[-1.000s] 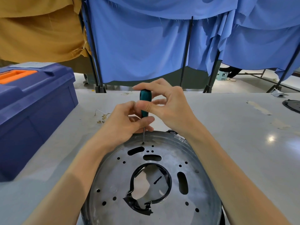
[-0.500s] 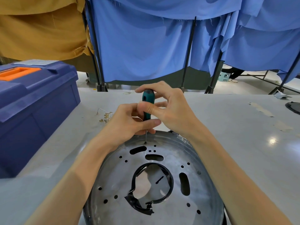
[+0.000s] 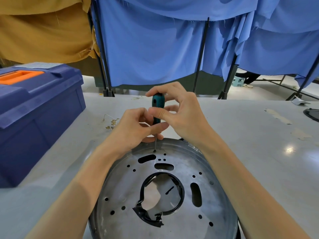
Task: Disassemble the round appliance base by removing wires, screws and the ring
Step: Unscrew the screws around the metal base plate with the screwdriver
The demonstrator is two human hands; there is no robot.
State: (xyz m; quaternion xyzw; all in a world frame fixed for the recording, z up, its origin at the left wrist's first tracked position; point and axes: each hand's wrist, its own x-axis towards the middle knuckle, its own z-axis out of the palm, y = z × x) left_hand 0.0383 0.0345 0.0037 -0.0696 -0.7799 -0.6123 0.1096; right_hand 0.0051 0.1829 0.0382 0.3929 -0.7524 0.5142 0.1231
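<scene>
The round metal appliance base (image 3: 124,190) lies flat on the table in front of me, pierced with slots and small holes. A black ring (image 3: 180,197), torn at its lower left, lines its centre opening. A teal-handled screwdriver (image 3: 156,107) stands upright, its thin shaft tip set in a screw (image 3: 154,150) near the base's far rim. My right hand (image 3: 183,114) pinches the handle from the right. My left hand (image 3: 136,126) holds the lower handle and shaft between thumb and fingers. One more screw (image 3: 211,183) sits on the right of the plate.
A blue toolbox (image 3: 34,111) with an orange handle stands at the left. Loose wires and small brass parts (image 3: 112,123) lie on the grey table (image 3: 259,152) behind my left hand. A dark round part (image 3: 312,114) shows at the right edge. Blue curtains hang behind.
Both hands stay on the upright screwdriver at the same screw. My right fingers have shifted round the handle, and the view has tilted slightly.
</scene>
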